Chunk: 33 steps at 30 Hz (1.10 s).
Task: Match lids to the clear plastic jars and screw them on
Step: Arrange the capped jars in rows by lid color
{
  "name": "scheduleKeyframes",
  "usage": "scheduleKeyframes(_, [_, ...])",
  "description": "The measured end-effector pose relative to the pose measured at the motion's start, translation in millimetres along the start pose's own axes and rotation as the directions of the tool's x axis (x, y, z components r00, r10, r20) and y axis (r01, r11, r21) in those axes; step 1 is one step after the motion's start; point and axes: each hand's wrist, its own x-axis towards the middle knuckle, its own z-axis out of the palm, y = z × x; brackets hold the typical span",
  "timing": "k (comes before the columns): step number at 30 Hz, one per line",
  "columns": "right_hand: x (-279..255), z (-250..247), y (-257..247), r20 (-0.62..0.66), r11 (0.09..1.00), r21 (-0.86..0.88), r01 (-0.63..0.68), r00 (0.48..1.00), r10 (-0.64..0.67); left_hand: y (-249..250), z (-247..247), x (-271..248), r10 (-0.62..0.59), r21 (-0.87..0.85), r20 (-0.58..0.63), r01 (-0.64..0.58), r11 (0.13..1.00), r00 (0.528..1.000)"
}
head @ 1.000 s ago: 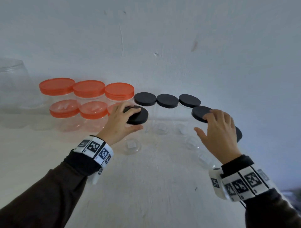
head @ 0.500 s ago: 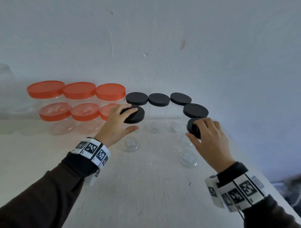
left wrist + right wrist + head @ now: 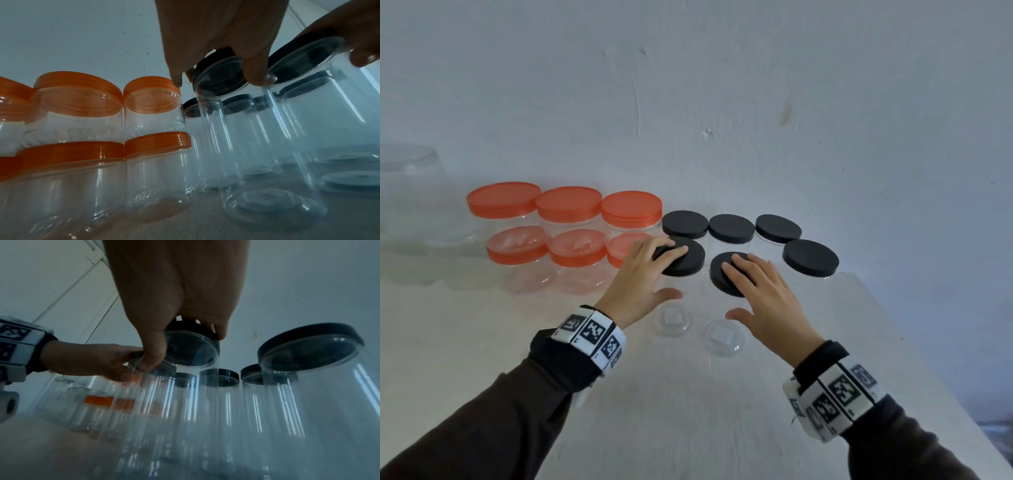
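Two clear tall jars with black lids stand side by side at mid table. My left hand [image 3: 671, 270] grips the left black lid [image 3: 688, 262] from above, fingers over the top and thumb at the near rim. My right hand [image 3: 732, 289] grips the right black lid [image 3: 719, 277] the same way. In the left wrist view my fingers [image 3: 257, 68] curl round the lid rim [image 3: 216, 58] above its clear jar [image 3: 224, 138]. The right wrist view shows my thumb [image 3: 152, 353] and fingers pinching the lid [image 3: 191, 332].
Three black-lidded jars [image 3: 731, 228] stand in a row behind, and one more [image 3: 811, 262] to the right. Several orange-lidded jars [image 3: 568, 205] stand in two rows on the left. A large clear jar [image 3: 407, 192] is at far left. The table's right edge [image 3: 914, 342] is close.
My right hand has brought its black-lidded jar leftwards from the table's right side to beside the jar under my left hand. The left hand has stayed on its lid.
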Motion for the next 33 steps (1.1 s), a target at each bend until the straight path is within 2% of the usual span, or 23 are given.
scheduleKeyframes(17, [25.3,21.1,17.9,-0.086,0.999,-0.048,0.012,0.996,-0.016,-3.3,6.9,2.4,0.01,-0.029,-0.028,-0.011,1.0,1.0])
scheduleKeyframes(33, [28.3,19.2,17.1,-0.045,0.999,-0.041,-0.019,0.999,0.017,-3.7,8.2,2.1,0.011,-0.069,-0.024,-0.012,0.998,1.0])
